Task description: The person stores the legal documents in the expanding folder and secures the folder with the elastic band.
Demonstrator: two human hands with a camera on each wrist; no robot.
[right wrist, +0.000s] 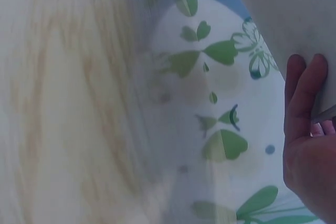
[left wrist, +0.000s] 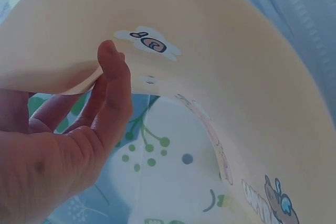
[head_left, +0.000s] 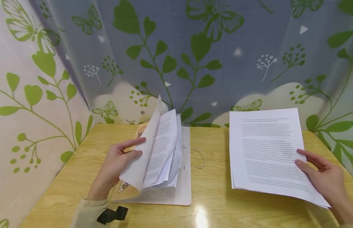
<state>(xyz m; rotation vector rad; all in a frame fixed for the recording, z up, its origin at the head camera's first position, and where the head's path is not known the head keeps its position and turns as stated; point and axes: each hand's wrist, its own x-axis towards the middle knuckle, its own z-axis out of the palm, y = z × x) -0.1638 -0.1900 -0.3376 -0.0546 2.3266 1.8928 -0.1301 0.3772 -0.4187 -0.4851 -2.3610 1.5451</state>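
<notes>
On the table's left half lies a paper folder (head_left: 184, 196) with printed sheets (head_left: 162, 142) inside. My left hand (head_left: 116, 163) pinches the left edge of its front cover (head_left: 133, 174), which stands bent up and curled. Cartoon figures decorate the cover's tan outer face (left wrist: 210, 35) in the left wrist view, where my thumb and fingers sit on either side of the edge. Over on the right, my right hand (head_left: 325, 179) grips a thin stack of printed sheets (head_left: 266, 152) by its right edge, raised and tilted toward me. In the right wrist view the stack's underside (right wrist: 294, 14) shows.
A thin cord loop (head_left: 204, 160) sticks out to the right of the folder. Small fastener prongs (head_left: 184, 167) show on the folder's inner back. Behind the wooden table (head_left: 210, 196) hangs a curtain (head_left: 170, 63) with leaves and butterflies. A black bow (head_left: 112, 215) sits on the left sleeve.
</notes>
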